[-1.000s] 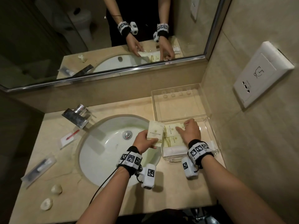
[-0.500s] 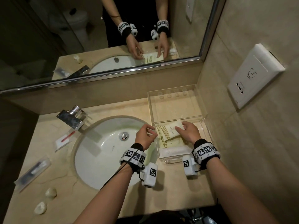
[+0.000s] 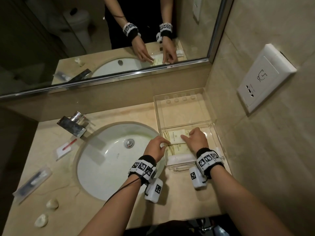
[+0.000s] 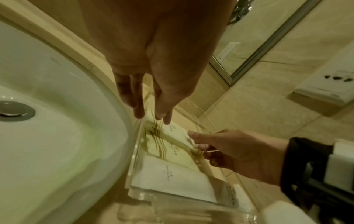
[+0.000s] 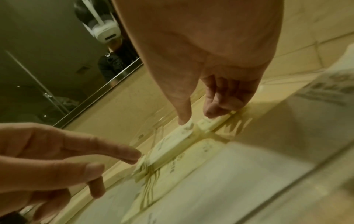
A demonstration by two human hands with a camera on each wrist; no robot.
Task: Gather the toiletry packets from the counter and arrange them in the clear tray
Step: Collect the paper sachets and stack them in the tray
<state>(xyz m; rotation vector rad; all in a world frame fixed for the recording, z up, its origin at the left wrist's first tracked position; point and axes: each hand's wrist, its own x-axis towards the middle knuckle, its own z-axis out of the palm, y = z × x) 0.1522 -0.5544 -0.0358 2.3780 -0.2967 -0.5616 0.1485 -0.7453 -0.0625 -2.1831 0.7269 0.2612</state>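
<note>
The clear tray stands right of the sink; its back compartment is bare. In the front compartment lie a cream packet with gold lines, a second like it and a white packet. My left hand reaches over the tray's left wall, its straight fingertips touching the far cream packet's left end. My right hand rests thumb and fingertips on the right end of that packet. Neither hand lifts anything.
Left of the white sink and faucet, a packet with a red item and a clear sleeve lie on the counter. Two small round white items sit near its front edge. A wall socket is at the right.
The cream packet that my left hand held beside the tray passed to my right hand and now lies flat in the front compartment. Both hands have settled onto its ends.
</note>
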